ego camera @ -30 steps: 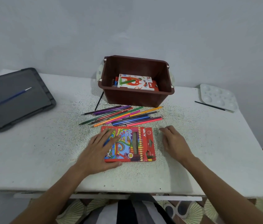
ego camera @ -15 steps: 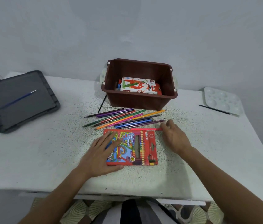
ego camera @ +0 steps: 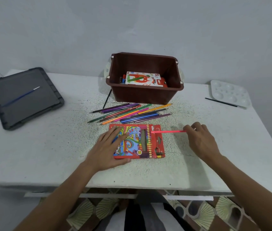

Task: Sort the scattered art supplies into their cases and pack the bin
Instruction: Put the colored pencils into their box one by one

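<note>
A red colour-pencil box (ego camera: 146, 142) lies flat on the white table (ego camera: 48, 155) in front of me. My left hand (ego camera: 108, 147) rests flat on the box's left half, fingers spread. My right hand (ego camera: 200, 140) pinches a pink pencil (ego camera: 167, 131) held level, its tip over the box's right end. Several loose coloured pencils (ego camera: 130, 112) lie in a fan between the box and a brown bin (ego camera: 145, 95). Inside the bin sits an oil pastels box (ego camera: 144, 79).
A dark grey lid (ego camera: 31, 104) with a blue brush (ego camera: 20, 97) on it lies at the far left. A white paint palette (ego camera: 230, 94) and a black brush (ego camera: 222, 102) are at the far right. Another black brush (ego camera: 107, 99) lies left of the bin.
My right hand reached to the pencil pile, picked up the pink pencil and drew it back toward the right end of the box. My left hand stayed on the box.
</note>
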